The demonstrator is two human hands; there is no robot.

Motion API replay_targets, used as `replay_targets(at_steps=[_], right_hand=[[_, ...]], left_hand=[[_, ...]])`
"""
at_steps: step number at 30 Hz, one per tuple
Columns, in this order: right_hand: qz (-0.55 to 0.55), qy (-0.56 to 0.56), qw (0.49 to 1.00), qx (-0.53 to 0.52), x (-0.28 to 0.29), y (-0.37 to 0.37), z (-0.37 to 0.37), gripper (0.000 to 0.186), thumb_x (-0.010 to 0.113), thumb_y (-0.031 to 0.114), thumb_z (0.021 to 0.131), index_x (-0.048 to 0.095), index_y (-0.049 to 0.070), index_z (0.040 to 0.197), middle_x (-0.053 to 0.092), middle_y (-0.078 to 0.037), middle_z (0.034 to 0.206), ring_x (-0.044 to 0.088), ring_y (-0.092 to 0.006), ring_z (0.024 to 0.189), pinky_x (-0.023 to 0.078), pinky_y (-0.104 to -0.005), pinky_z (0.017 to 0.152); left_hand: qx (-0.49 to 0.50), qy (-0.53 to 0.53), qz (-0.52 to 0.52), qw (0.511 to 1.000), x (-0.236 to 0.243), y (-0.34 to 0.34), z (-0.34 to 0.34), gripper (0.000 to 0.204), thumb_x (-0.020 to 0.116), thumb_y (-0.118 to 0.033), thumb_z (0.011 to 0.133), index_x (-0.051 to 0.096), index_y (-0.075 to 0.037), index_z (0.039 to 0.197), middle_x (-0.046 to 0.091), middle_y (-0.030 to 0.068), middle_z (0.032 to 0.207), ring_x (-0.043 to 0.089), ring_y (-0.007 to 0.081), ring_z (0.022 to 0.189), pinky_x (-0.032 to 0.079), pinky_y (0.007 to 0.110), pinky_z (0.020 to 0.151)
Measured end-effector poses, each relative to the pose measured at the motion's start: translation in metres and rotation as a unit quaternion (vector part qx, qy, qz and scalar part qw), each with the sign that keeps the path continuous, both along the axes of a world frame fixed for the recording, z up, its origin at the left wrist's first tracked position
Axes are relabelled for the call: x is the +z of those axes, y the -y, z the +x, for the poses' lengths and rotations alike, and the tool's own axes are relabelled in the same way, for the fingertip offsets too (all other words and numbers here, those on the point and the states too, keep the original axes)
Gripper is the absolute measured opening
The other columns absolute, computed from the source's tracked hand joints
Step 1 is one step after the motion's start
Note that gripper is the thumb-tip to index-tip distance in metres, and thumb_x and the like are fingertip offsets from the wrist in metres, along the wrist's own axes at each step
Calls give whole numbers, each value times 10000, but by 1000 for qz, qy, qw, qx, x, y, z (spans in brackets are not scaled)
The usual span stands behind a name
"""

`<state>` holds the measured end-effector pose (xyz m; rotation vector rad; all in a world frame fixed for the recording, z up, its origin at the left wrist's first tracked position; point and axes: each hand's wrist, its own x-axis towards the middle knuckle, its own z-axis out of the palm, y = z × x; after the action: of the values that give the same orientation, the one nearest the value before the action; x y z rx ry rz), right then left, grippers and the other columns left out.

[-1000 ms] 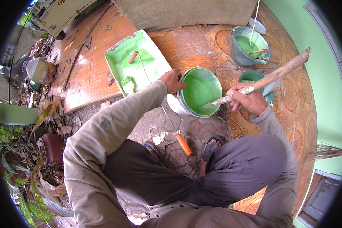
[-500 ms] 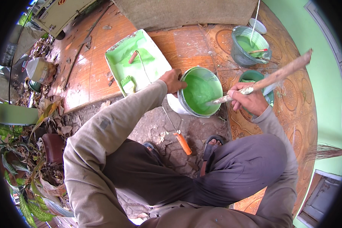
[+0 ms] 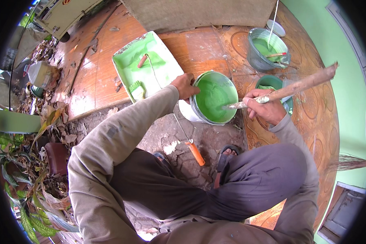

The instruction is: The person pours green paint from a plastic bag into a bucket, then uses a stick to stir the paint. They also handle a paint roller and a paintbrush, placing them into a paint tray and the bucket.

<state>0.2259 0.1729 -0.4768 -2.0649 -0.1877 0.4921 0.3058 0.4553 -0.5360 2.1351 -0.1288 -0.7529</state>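
A white bucket (image 3: 191, 111) of green paint (image 3: 212, 96) leans in front of me, its mouth turned toward me. My left hand (image 3: 185, 86) is closed on the left side of its rim. In my right hand (image 3: 265, 106) is a rough wooden stick (image 3: 303, 84), gripped near its paint-coated lower part. The tip dips into the paint, and the upper end slants up to the right. Left of the bucket lies a paint tray (image 3: 173, 71) coated in light green. A paint roller (image 3: 196, 153) with an orange handle rests across the tray's near edge, partly behind my left forearm.
A grey bucket (image 3: 261, 62) with green paint and brushes stands at the far right. Behind my right hand sits a smaller green pail (image 3: 270, 82). Potted plants (image 3: 57, 158) and dry leaves line the left. A broom (image 3: 354, 162) is by the green wall (image 3: 349, 122).
The stick has tilted lower, its top end moving down and slightly right. Its tip has shifted a little within the paint. My left hand and the bucket stay in place.
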Motion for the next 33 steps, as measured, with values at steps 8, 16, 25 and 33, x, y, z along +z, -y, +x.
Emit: replay_targets(at_steps=[8,16,25,33], right_hand=[[9,-21,1000,-19,3,-2,3,217,592,189,899,642,-19,867,636,-66,687,628,-125,549,493,-231,488],[17,-31,999,-23,2,-3,2,222,590,188,896,637,-25,852,636,-76,686,618,-118,545,488,-233,481],[44,-53,997,-39,8,-6,4,226,607,202,893,643,-19,864,639,-73,675,622,-120,540,484,-231,476],[73,-24,996,-52,3,-5,5,230,586,200,908,640,-23,886,646,-90,704,626,-126,538,488,-229,475]], left_hand=[[4,6,6,1000,-1,-2,-1,306,674,-113,819,540,107,985,634,192,847,694,246,652,612,324,538],[-1,-2,7,1000,-5,-3,-1,317,679,-109,816,539,115,991,631,190,847,692,253,658,614,334,534],[16,-4,-1,1000,-5,-3,-1,315,680,-102,820,537,114,998,629,190,853,688,257,645,610,333,516],[17,-3,-4,1000,-4,-6,0,318,680,-102,817,537,116,999,634,195,843,691,249,646,608,328,513]])
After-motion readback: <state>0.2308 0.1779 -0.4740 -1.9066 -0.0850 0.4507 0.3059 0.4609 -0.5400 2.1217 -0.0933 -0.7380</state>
